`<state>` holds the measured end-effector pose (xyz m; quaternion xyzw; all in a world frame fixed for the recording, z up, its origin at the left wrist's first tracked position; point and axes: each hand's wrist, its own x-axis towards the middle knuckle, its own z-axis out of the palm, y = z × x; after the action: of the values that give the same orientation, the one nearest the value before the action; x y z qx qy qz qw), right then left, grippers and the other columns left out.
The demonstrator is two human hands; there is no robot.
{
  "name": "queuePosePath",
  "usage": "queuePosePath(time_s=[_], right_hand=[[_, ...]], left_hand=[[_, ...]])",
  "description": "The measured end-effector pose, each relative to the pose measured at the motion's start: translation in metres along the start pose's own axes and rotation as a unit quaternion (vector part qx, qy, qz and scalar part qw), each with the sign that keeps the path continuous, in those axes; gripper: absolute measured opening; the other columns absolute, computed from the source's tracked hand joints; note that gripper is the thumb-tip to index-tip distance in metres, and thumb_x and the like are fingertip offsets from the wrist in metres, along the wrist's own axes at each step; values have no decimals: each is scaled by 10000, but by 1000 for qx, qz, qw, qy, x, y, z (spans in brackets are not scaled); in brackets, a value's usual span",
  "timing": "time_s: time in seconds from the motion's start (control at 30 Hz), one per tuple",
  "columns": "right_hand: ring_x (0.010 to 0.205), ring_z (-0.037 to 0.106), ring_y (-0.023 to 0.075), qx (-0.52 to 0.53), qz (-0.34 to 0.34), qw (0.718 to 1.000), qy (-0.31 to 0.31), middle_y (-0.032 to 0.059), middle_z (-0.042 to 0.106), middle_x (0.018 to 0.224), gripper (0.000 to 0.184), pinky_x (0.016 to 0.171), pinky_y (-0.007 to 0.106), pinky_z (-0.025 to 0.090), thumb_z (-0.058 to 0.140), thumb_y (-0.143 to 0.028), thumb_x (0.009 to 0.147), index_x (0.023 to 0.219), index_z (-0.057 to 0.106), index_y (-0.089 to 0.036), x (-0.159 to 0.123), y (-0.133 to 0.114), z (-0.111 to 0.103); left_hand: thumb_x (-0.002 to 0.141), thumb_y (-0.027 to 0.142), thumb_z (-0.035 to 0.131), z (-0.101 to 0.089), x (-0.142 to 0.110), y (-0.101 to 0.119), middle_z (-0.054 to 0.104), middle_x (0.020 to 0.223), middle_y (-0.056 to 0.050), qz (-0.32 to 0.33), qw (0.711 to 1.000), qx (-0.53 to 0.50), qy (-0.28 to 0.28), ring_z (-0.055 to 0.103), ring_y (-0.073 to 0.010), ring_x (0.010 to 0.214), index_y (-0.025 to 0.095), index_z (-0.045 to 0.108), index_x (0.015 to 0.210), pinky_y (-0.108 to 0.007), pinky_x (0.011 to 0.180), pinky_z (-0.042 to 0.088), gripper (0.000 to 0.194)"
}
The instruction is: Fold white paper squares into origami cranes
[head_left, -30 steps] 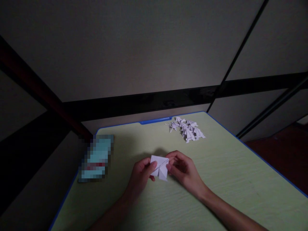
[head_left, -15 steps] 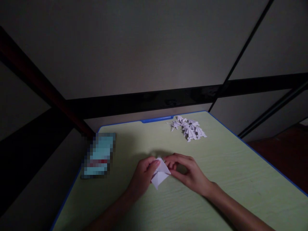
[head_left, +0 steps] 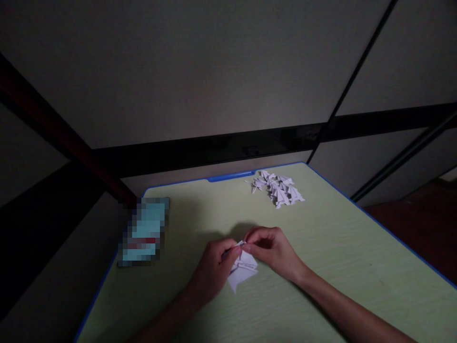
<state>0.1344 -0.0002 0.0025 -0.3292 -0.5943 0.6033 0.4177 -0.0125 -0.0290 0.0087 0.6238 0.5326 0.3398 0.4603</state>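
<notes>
A piece of folded white paper (head_left: pixel 243 272) is held between my two hands, just above the table. My left hand (head_left: pixel 217 264) is closed on its left side, thumb lying over the top layers. The thumb and fingers of my right hand (head_left: pixel 269 245) pinch the paper's far edge, close to my left thumb. Creased layers and a pointed corner hang toward me; the far tip is partly covered by my fingers. Beyond my hands lies a cluster of several folded white paper figures (head_left: pixel 282 193) with pointed shapes.
The pale green table (head_left: pixel 321 247) has a blue rim and a blue strip (head_left: pixel 231 176) at its far edge. A pixelated flat object (head_left: pixel 148 228), light blue with a red band, lies at the left edge. Cabinet panels (head_left: pixel 214 71) rise behind the table.
My right hand has moved from the paper's right corner to its far edge and now pinches it beside my left thumb. The paper has shifted slightly toward me, and its folded layers show more.
</notes>
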Motion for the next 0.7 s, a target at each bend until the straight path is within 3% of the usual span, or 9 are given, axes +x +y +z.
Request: queuePosePath(time_s=[0.23,0.7], right_hand=[[508,476,84,-5,59,997,45,-1,562,560,160,481,205,365,663,-246,586,548,590,-109,2,-2,0],[480,464,81,1,107,993,48,3,559,547,222,453,204,339,691,-285,532,512,559,-108,1,2,3]], left_hand=[[697,336,443,-1,3,1,382,487,49,-64,993,-87,-54,365,-86,456,135,483,583,-190,428,274,234],[628,283,504,-1,5,-1,437,484,36,-88,994,-48,-49,390,-96,479,114,543,546,-197,442,267,192]])
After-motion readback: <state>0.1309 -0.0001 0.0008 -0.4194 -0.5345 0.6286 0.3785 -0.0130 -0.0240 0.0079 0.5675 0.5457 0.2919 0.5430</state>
